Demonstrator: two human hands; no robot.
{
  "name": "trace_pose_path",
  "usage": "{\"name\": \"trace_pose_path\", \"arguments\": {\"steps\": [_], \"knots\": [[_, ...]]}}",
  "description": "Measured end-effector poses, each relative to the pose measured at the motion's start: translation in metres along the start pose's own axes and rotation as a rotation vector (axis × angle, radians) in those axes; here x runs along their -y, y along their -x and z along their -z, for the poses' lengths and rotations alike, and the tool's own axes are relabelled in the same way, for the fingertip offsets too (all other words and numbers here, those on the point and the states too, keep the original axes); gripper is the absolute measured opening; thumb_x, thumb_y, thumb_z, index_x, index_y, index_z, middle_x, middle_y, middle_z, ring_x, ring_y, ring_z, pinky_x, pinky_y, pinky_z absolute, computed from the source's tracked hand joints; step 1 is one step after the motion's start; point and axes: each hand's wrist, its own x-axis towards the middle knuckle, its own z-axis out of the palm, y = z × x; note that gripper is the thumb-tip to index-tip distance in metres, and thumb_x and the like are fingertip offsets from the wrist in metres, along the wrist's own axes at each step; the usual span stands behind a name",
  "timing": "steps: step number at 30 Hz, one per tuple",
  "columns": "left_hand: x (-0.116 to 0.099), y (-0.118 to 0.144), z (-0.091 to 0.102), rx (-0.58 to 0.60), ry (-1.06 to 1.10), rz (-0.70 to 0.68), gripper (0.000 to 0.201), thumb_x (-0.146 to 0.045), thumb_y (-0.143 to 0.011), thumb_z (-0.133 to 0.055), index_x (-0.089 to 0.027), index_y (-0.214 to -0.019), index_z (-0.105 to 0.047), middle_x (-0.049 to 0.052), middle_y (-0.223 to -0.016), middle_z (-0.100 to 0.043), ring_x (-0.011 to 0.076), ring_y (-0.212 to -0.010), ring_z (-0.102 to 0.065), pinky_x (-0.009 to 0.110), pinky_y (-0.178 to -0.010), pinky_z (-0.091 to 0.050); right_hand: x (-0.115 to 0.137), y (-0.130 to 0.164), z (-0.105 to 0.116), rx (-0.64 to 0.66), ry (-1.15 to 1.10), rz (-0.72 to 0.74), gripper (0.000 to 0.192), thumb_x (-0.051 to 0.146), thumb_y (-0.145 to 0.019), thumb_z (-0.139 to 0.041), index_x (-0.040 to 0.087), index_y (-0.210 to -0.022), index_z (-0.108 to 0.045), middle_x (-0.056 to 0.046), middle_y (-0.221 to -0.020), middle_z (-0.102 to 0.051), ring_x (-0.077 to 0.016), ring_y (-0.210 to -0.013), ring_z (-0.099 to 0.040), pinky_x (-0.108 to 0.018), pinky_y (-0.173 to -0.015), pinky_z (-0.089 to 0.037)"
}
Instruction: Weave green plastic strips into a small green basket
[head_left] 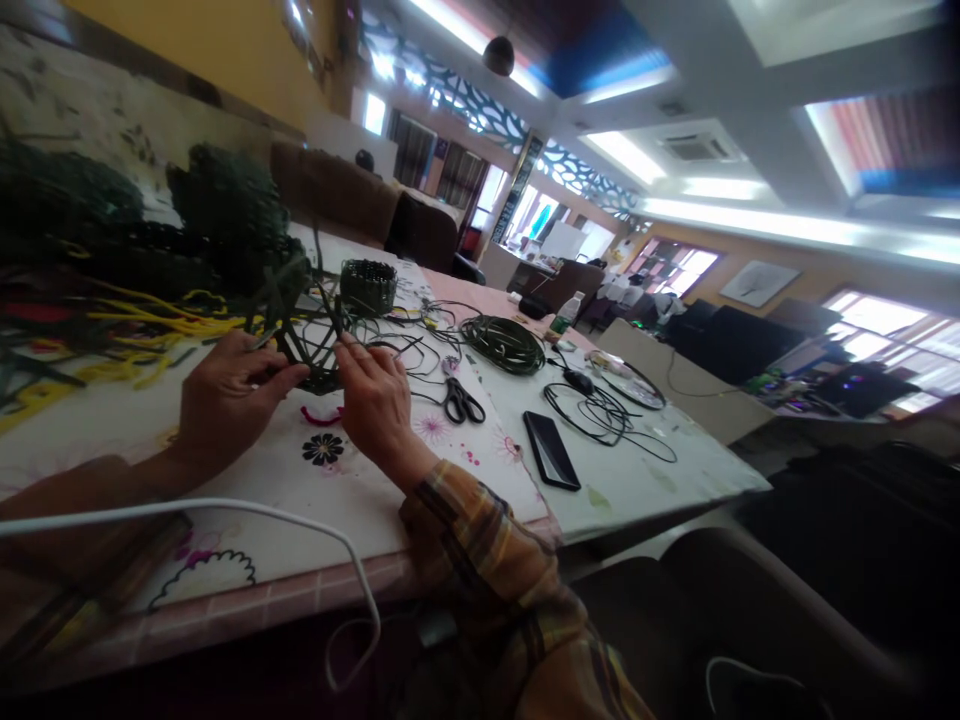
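Note:
Between my two hands is a small open weave of dark green strips [313, 350], with several strip ends standing up from it. My left hand [229, 395] pinches its left side, thumb pointing inward. On its right side the fingers of my right hand [373, 395] are closed against the strips. Black-handled scissors [465, 402] lie to the right of my right hand. Behind the weave stands a round dark green woven basket [368, 287]. Loose thin strips lie on the flowered tablecloth [300, 500] around it.
Yellow strips [172, 318] and dark green bundles [225, 215] are heaped at the left. To the right lie a coil of green strip [504, 343], a phone [551, 450] and black cable [600, 412]. A bottle [568, 315] stands farther back. A white cable [247, 507] crosses the foreground.

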Motion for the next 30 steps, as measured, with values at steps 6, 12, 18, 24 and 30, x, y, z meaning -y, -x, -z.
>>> {"name": "trace_pose_path", "arguments": {"steps": [6, 12, 18, 24, 30], "knots": [[-0.008, 0.014, -0.01, 0.185, 0.064, -0.145, 0.03, -0.051, -0.089, -0.06, -0.026, -0.075, -0.071, 0.001, -0.09, -0.061, 0.0186, -0.081, -0.061, 0.03, -0.07, -0.046, -0.009, -0.008, 0.004, -0.012, -0.229, -0.159, 0.027, 0.029, -0.103, -0.046, 0.02, -0.108, -0.071, -0.006, -0.097, -0.072, -0.0142, -0.087, -0.065, -0.022, -0.078, -0.049], [-0.008, 0.017, -0.015, 0.235, 0.051, -0.2, 0.031, -0.049, -0.091, -0.058, -0.026, -0.075, -0.071, 0.003, -0.094, -0.064, 0.0189, -0.081, -0.063, 0.029, -0.068, -0.045, -0.003, -0.009, 0.001, 0.085, -1.196, -0.553, 0.028, 0.047, -0.085, -0.067, 0.02, -0.084, -0.067, 0.007, -0.064, -0.058, -0.0073, -0.055, -0.048, -0.019, -0.054, -0.039], [-0.006, 0.014, -0.015, 0.194, 0.099, -0.149, 0.03, -0.049, -0.089, -0.061, -0.024, -0.077, -0.072, 0.002, -0.086, -0.058, 0.0181, -0.077, -0.059, 0.03, -0.07, -0.044, -0.003, -0.014, 0.006, 0.129, -1.574, -0.669, 0.032, 0.042, -0.075, -0.078, 0.02, -0.075, -0.055, 0.008, -0.06, -0.06, -0.0039, -0.042, -0.043, -0.018, -0.04, -0.034], [-0.003, 0.008, -0.014, 0.116, 0.084, -0.071, 0.03, -0.049, -0.087, -0.063, -0.022, -0.08, -0.074, 0.001, -0.086, -0.058, 0.0159, -0.075, -0.056, 0.029, -0.069, -0.043, 0.003, -0.012, 0.003, -0.04, -1.631, -0.847, 0.018, 0.025, -0.085, -0.066, 0.019, -0.075, -0.052, 0.006, -0.062, -0.063, -0.0058, -0.043, -0.05, -0.018, -0.042, -0.047], [0.005, -0.002, -0.012, 0.054, 0.055, 0.051, 0.036, -0.051, -0.084, -0.061, -0.019, -0.076, -0.074, 0.002, -0.081, -0.057, 0.0165, -0.074, -0.055, 0.03, -0.067, -0.042, -0.002, -0.013, 0.007, 0.065, -1.719, -0.834, 0.021, 0.031, -0.087, -0.071, 0.017, -0.08, -0.058, 0.0, -0.076, -0.072, -0.0079, -0.06, -0.065, -0.023, -0.068, -0.062]]}}
